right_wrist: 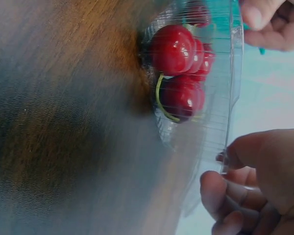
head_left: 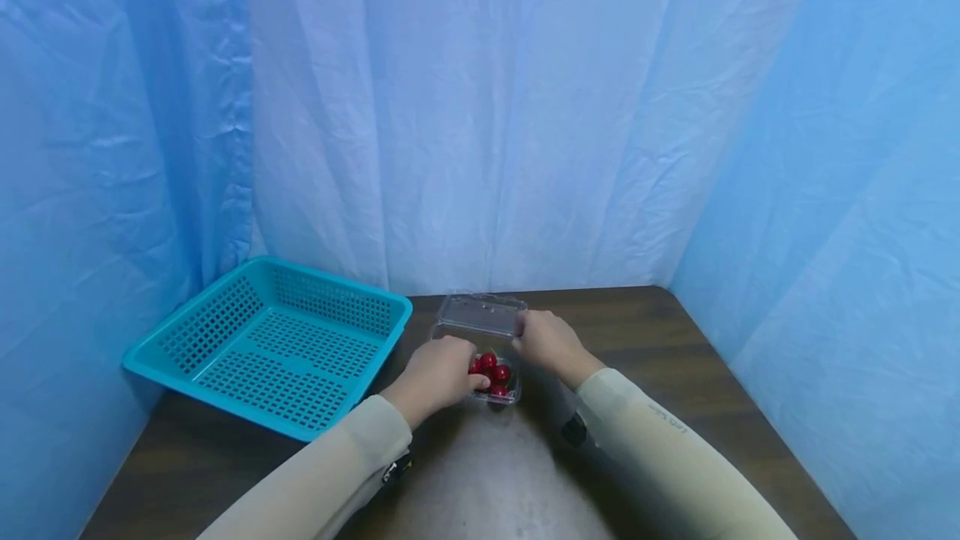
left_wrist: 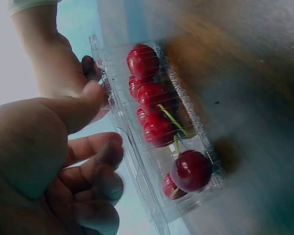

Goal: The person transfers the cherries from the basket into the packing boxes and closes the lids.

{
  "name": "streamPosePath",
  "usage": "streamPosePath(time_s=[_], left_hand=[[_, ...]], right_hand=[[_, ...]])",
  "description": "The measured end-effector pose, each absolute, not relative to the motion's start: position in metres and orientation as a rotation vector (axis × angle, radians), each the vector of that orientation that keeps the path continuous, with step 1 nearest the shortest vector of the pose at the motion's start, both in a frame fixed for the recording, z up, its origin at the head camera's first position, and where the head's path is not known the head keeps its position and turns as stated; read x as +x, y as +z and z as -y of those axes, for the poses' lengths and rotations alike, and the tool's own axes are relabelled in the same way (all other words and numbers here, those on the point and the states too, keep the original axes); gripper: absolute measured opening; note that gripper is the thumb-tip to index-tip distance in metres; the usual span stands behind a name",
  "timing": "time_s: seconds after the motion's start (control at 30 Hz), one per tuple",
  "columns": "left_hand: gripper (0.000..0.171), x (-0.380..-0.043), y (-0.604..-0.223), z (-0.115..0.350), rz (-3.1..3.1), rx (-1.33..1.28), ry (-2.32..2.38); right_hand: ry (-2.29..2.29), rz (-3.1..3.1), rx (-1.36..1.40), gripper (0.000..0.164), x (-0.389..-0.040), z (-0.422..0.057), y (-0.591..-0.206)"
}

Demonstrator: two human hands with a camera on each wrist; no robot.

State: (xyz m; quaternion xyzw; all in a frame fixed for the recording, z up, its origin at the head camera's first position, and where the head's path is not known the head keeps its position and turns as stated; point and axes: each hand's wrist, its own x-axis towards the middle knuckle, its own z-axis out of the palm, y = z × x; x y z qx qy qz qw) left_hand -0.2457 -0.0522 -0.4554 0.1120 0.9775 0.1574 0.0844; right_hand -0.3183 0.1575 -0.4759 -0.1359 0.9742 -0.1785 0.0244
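A clear plastic clamshell box [head_left: 506,401] holding several red cherries [head_left: 501,373] sits on the table, its hinged lid [head_left: 480,313] raised at the back. My left hand [head_left: 442,369] holds the box by its left side, the thumb reaching over toward the cherries. On the right, my right hand [head_left: 551,344] pinches the edge of the lid between thumb and fingers. In the left wrist view, cherries [left_wrist: 159,129] with green stems show through the ribbed wall. The right wrist view has my right fingertips [right_wrist: 213,188] at the plastic edge.
A turquoise perforated basket [head_left: 390,300] stands at the left of the dark wooden table [head_left: 637,315]. Pale blue curtains [head_left: 487,107] enclose the table at the back and both sides.
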Motion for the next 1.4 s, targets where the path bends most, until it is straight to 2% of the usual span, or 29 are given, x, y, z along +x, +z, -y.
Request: streamPosePath(time_s=[0.3,0.53,0.83,1.27,1.4], left_hand=[[0.039,-0.238,-0.455,0.055,-2.94,0.402,0.32],[0.023,-0.233,-0.45,0.053,-2.921,0.43,0.188],[0.018,-0.232,-0.45,0.056,-2.935,0.431,0.126],[0.026,-0.229,-0.45,0.059,-2.956,0.474,-0.001],[0.028,-0.231,-0.447,0.06,-2.937,0.452,-0.019]], right_hand=[[-0.561,-3.011,-0.408,0.007,-0.318,-0.158,-0.477],[-0.669,-2.937,-0.394,0.011,-0.325,-0.167,-0.479],[-0.984,-2.805,-0.291,0.041,-0.339,-0.185,-0.484],[-1.242,-2.666,-0.099,0.06,-0.349,-0.197,-0.494],[-1.281,-2.643,-0.07,0.072,-0.354,-0.2,-0.496]])
